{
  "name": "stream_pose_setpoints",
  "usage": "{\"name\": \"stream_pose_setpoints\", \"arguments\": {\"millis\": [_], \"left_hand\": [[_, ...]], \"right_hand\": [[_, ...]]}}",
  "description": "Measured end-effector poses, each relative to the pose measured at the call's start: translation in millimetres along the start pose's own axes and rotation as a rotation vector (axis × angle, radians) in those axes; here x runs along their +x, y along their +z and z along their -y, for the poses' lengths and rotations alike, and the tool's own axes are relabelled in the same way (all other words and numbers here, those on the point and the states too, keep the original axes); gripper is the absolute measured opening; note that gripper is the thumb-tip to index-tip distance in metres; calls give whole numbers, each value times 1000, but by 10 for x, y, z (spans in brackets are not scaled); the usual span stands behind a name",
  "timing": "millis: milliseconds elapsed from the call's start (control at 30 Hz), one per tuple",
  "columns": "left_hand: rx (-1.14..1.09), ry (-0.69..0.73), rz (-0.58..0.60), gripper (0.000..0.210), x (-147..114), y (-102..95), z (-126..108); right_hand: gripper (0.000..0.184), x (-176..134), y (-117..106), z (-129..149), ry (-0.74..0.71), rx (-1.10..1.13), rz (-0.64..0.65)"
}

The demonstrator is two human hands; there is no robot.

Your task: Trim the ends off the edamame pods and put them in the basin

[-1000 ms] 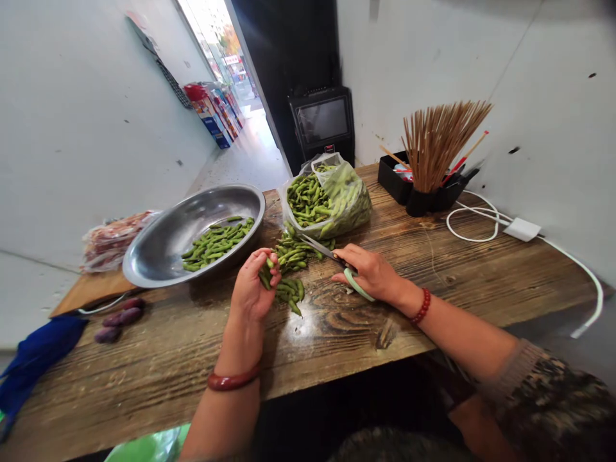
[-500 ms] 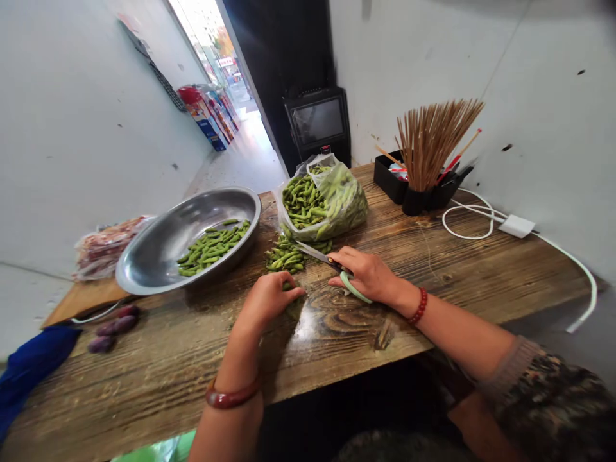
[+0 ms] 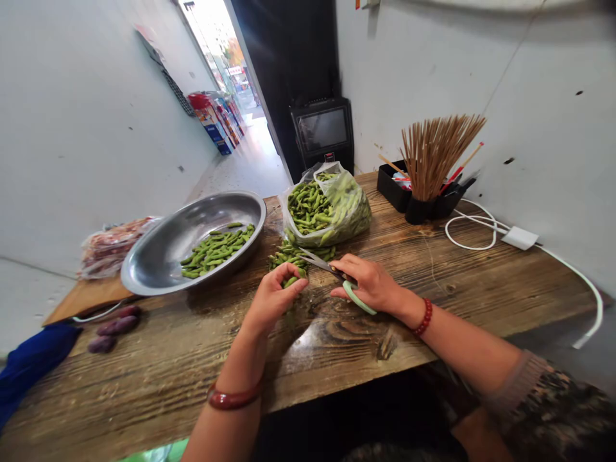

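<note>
Between the thumb and fingers of my left hand (image 3: pixel 274 294) is a green edamame pod (image 3: pixel 291 281), partly hidden by the fingers. My right hand (image 3: pixel 366 282) grips scissors with pale green handles (image 3: pixel 359 299); their blades are parted and point left, just above the held pod. Behind the hands lies a small heap of loose pods (image 3: pixel 283 255) on the table. A clear plastic bag (image 3: pixel 353 215) full of pods stands right behind that heap. To the left, a wide steel basin (image 3: pixel 158 256) holds a layer of pods.
The wooden table (image 3: pixel 192 366) carries several purple tubers (image 3: pixel 118 326) and a bag of reddish meat (image 3: pixel 113 247) on a board at left. A black holder (image 3: pixel 394 187) with many thin sticks (image 3: pixel 428 157) and a white cable (image 3: pixel 469 247) are at right.
My left hand has come up slightly, and the pod in it shows more. The scissor blades have spread apart. The whole view has shifted a little.
</note>
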State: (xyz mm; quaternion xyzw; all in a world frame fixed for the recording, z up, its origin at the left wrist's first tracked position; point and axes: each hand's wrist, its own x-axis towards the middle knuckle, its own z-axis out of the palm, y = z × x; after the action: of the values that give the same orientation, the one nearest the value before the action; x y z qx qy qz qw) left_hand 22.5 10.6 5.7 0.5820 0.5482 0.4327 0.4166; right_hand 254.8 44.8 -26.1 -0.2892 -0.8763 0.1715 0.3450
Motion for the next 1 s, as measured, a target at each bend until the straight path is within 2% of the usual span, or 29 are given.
{"name": "stream_pose_setpoints", "arguments": {"millis": [167, 333, 667, 1000], "left_hand": [[-169, -125, -8, 23, -37, 30, 0], [-241, -95, 18, 25, -25, 34, -18], [-263, -109, -121, 23, -27, 53, 54], [-193, -44, -89, 14, -35, 179, -4]], "right_hand": [[48, 8, -19, 50, 5, -4, 44], [46, 11, -18, 58, 27, -22, 51], [48, -1, 9, 43, 8, -35, 58], [50, 3, 4, 72, -16, -22, 99]]}}
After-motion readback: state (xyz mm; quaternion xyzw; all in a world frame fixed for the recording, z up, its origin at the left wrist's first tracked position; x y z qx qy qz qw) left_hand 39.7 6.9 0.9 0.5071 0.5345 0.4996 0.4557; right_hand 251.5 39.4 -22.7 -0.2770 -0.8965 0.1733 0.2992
